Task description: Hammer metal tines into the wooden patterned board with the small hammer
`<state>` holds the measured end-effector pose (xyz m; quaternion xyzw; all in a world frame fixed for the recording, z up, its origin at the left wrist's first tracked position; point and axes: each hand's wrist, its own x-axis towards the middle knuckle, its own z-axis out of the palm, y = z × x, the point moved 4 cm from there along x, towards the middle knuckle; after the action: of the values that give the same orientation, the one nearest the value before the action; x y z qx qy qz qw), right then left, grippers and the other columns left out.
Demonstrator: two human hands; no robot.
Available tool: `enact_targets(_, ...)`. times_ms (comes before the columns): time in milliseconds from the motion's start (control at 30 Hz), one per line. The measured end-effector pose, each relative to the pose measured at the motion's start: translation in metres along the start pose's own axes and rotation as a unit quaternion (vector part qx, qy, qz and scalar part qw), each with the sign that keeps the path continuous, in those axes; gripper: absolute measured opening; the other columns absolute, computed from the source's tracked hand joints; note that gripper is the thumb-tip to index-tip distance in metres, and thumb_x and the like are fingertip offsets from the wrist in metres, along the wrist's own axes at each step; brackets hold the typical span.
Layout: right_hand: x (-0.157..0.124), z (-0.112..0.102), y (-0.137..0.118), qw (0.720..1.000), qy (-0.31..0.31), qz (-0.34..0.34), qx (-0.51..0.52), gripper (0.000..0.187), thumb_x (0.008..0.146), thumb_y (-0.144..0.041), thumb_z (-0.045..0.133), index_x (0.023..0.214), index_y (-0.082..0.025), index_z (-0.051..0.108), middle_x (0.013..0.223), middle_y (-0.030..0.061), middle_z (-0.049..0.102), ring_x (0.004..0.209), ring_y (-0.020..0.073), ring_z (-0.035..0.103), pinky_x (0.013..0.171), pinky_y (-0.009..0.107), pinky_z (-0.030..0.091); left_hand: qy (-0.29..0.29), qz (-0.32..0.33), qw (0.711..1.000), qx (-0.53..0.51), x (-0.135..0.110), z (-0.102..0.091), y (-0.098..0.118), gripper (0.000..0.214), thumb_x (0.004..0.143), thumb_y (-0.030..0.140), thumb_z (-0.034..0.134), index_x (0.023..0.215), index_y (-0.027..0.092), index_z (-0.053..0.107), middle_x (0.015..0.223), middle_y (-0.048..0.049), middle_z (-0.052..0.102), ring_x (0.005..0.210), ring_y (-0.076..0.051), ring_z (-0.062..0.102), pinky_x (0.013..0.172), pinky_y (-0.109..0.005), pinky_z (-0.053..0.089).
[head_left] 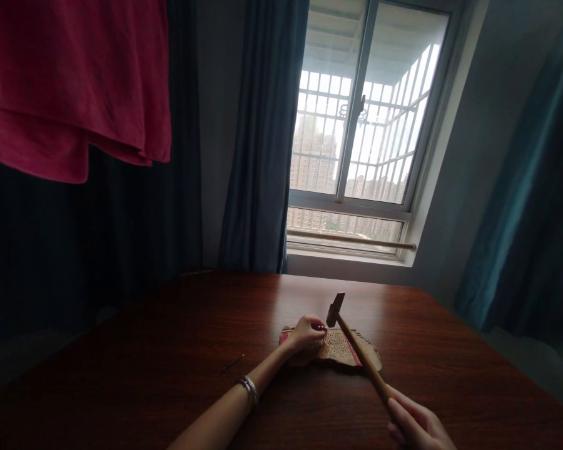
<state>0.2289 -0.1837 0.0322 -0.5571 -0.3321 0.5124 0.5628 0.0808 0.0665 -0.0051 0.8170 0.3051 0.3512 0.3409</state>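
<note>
My right hand [417, 420] grips the wooden handle of a hammer [362, 355] near its lower end. The hammer's metal head is raised just right of my left hand [307, 332]. The fingers of that hand are closed in a pinch above a flat, ragged-edged piece of what looks like cardboard [340, 351]. What they hold is too small and too hidden to name. Dark dots or small holes cover the piece's tan middle, and red strips run near both its ends. A silvery bracelet [248, 390] circles my left wrist.
A thin, dark, pointed rod [233, 363] lies on the glossy brown table [169, 369], left of the cardboard. Beyond the table's far edge are a blue curtain [258, 144] and a barred window [351, 125]. Red cloth [84, 81] hangs at the upper left.
</note>
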Motion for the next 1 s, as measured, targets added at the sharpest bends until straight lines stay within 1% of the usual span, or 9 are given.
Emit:
enact_targets(100,0.004,-0.003,0.007,1.000,0.006,0.011,0.007,0.073,0.054,-0.055,0.072,0.110,-0.012,0.058,0.044,-0.0059,0.045,0.038,0.0039,0.040,0.035,0.013,0.018,-0.002,-0.006,1.000,0.000,0.000,0.000,0.001,0.017,0.066,0.021,0.060,0.077,0.011,0.070,0.074,-0.0029,0.065,0.070,-0.014,0.056,0.064,-0.020,0.041)
enact_targets(267,0.006,-0.004,0.008,1.000,-0.003,0.002,0.019,0.067,0.056,-0.055,0.071,0.110,-0.016,0.058,0.045,-0.0074,0.044,0.039,0.0024,0.038,0.036,0.012,0.018,0.000,-0.017,1.000,-0.011,-0.001,0.000,0.002,0.019,0.066,0.021,0.061,0.078,0.011,0.070,0.076,-0.0037,0.066,0.072,-0.014,0.057,0.064,-0.021,0.041)
enact_targets(367,0.004,-0.005,0.006,1.000,0.001,0.007,0.000,0.066,0.055,-0.056,0.071,0.107,-0.016,0.060,0.045,-0.0070,0.043,0.040,0.0023,0.039,0.037,0.011,0.018,0.000,-0.017,1.000,-0.002,-0.002,-0.001,0.004,0.017,0.066,0.022,0.061,0.076,0.011,0.070,0.074,-0.0034,0.065,0.070,-0.014,0.056,0.063,-0.021,0.040)
enact_targets(533,0.000,-0.001,0.002,1.000,-0.012,0.013,0.005,0.075,0.056,-0.057,0.069,0.116,-0.014,0.055,0.044,-0.0072,0.041,0.037,0.0035,0.034,0.033,0.013,0.012,-0.003,-0.011,1.000,-0.003,-0.002,-0.001,0.005,0.017,0.066,0.022,0.060,0.075,0.011,0.069,0.072,-0.0026,0.065,0.069,-0.014,0.056,0.062,-0.020,0.039)
enact_targets(600,0.000,0.000,-0.001,1.000,-0.006,0.006,0.008,0.072,0.056,-0.056,0.070,0.113,-0.015,0.057,0.044,-0.0070,0.041,0.038,0.0040,0.036,0.034,0.013,0.013,-0.001,-0.011,1.000,0.005,-0.002,-0.002,0.005,0.016,0.066,0.022,0.060,0.074,0.011,0.069,0.072,-0.0021,0.064,0.069,-0.013,0.055,0.063,-0.020,0.039)
enact_targets(700,-0.001,0.001,-0.005,1.000,-0.025,-0.002,-0.002,0.059,0.057,-0.051,0.072,0.102,-0.015,0.063,0.046,-0.0062,0.042,0.040,0.0039,0.039,0.036,0.013,0.017,-0.006,-0.014,1.000,0.019,-0.002,-0.001,0.005,0.017,0.067,0.024,0.060,0.073,0.012,0.070,0.072,-0.0019,0.064,0.069,-0.013,0.055,0.064,-0.020,0.039)
enact_targets(767,-0.001,0.001,-0.007,0.999,-0.035,-0.004,-0.001,0.054,0.059,-0.049,0.072,0.100,-0.015,0.064,0.046,-0.0060,0.043,0.041,0.0040,0.039,0.036,0.013,0.018,-0.006,-0.015,1.000,0.020,-0.002,-0.001,0.006,0.018,0.067,0.025,0.060,0.074,0.012,0.070,0.072,-0.0022,0.064,0.069,-0.013,0.055,0.063,-0.020,0.039)
enact_targets(900,0.000,0.001,-0.008,0.999,-0.021,-0.010,0.029,0.057,0.059,-0.049,0.072,0.105,-0.017,0.062,0.047,-0.0070,0.042,0.040,0.0027,0.038,0.035,0.011,0.015,-0.001,-0.011,1.000,0.012,-0.003,-0.002,0.008,0.018,0.067,0.026,0.060,0.073,0.012,0.070,0.073,-0.0025,0.064,0.068,-0.013,0.055,0.062,-0.020,0.039)
enact_targets(1000,0.000,0.003,-0.006,0.999,-0.029,0.002,0.025,0.059,0.057,-0.048,0.074,0.105,-0.016,0.062,0.048,-0.0068,0.041,0.043,0.0034,0.042,0.036,0.011,0.018,-0.004,-0.009,1.000,0.008,-0.004,-0.002,0.008,0.019,0.068,0.027,0.060,0.072,0.012,0.070,0.073,-0.0025,0.063,0.068,-0.013,0.055,0.063,-0.020,0.040)
